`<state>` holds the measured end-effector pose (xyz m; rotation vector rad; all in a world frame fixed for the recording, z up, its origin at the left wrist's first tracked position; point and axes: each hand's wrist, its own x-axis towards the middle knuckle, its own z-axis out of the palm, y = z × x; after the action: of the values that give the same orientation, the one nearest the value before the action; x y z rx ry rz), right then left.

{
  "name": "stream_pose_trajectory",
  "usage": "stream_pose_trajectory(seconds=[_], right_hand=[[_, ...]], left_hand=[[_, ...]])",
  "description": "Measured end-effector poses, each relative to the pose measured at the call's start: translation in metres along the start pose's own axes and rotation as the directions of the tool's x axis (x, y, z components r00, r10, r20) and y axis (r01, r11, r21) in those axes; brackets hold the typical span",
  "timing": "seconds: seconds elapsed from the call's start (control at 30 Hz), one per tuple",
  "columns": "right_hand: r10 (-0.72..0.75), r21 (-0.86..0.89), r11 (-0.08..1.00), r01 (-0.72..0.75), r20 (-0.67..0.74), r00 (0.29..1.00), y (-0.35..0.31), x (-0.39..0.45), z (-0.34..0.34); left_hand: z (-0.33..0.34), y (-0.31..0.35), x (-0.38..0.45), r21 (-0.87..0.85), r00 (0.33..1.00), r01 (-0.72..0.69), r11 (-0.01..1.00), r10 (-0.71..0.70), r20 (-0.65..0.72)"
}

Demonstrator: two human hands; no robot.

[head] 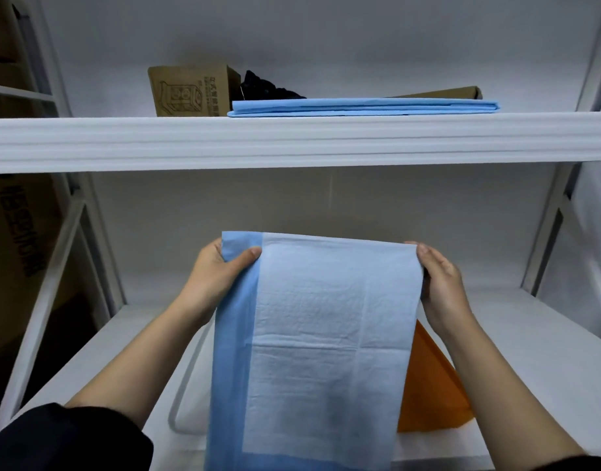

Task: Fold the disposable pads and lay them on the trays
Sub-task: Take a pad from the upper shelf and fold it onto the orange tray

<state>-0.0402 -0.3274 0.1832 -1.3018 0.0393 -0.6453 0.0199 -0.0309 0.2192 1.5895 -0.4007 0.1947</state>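
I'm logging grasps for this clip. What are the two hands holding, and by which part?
Both hold one blue-bordered white disposable pad by its top corners: left hand pinches the upper-left corner, right hand the upper-right.

The pad (326,334) held up between both hands fills the middle of the lower bay. The upper shelf (292,141) caps it overhead, posts (560,212) bound the sides. Bare lower shelf (530,334) lies open right of the orange sheet (428,385).

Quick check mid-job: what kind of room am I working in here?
Probably a storeroom or supply area. White metal shelving fills the view, a cardboard box sits on the upper shelf beside a folded blue pad, and more cartons stand at the left.
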Motion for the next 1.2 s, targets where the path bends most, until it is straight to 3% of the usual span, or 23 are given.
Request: stream_pose_trajectory(seconds=[0.07,0.17,0.27,0.33,0.43,0.5,0.63,0.77,0.93,0.97,1.03,1.1,1.2], right_hand=[[0.059,0.152,0.987,-0.056,-0.016,0.998,0.004,0.003,-0.001],[0.197,0.299,0.924,-0.238,0.159,0.967,0.019,0.003,-0.011],[0.321,0.098,0.922,-0.374,0.346,0.882,0.048,-0.009,-0.023],[0.422,-0.106,0.904,-0.413,0.369,0.828,0.064,-0.021,-0.024],[0.407,-0.051,0.912,-0.408,0.25,0.878,0.073,-0.029,-0.015],[0.312,0.018,0.948,-0.317,0.143,0.939,0.067,-0.029,-0.009],[0.045,-0.241,0.97,-0.029,0.063,0.997,0.046,-0.025,0.002],[-0.237,-0.414,0.873,0.258,0.103,0.966,0.029,-0.021,0.01],[-0.386,-0.568,0.701,0.431,0.205,0.899,0.005,-0.023,0.012],[-0.402,-0.577,0.687,0.442,0.206,0.892,0.002,-0.024,0.013],[-0.418,-0.58,0.682,0.446,0.192,0.888,-0.007,-0.026,0.013],[-0.429,-0.575,0.687,0.445,0.174,0.887,-0.016,-0.027,0.012],[-0.429,-0.554,0.713,0.43,0.141,0.893,-0.027,-0.025,0.007]], left_hand=[[0.008,-0.001,0.003,0.002,0.999,-0.034,0.999,0.034,-0.025],[0.019,0.001,0.009,0.004,0.998,-0.06,0.998,0.06,-0.013],[0.026,0.003,0.016,0.017,0.996,-0.082,0.997,0.081,0.032],[0.026,0.003,0.019,0.016,0.995,-0.094,0.995,0.093,0.041],[0.018,0.002,0.021,0.023,0.995,-0.101,0.995,0.101,0.008],[0.007,-0.002,0.022,0.022,0.995,-0.089,0.996,0.09,-0.035],[-0.015,-0.014,0.024,0.001,0.989,-0.075,0.997,0.075,-0.124],[-0.029,-0.027,0.026,-0.032,0.984,-0.024,0.999,0.018,-0.175],[-0.034,-0.04,0.022,-0.142,0.981,0.041,0.989,-0.066,-0.181],[-0.033,-0.045,0.019,-0.201,0.983,0.075,0.977,-0.106,-0.149],[-0.029,-0.06,0.009,-0.334,0.975,0.222,0.916,-0.215,0.061],[-0.021,-0.083,-0.002,-0.401,0.906,0.394,0.827,-0.276,0.321],[-0.002,-0.101,-0.017,-0.414,0.815,0.523,0.745,-0.296,0.498]])
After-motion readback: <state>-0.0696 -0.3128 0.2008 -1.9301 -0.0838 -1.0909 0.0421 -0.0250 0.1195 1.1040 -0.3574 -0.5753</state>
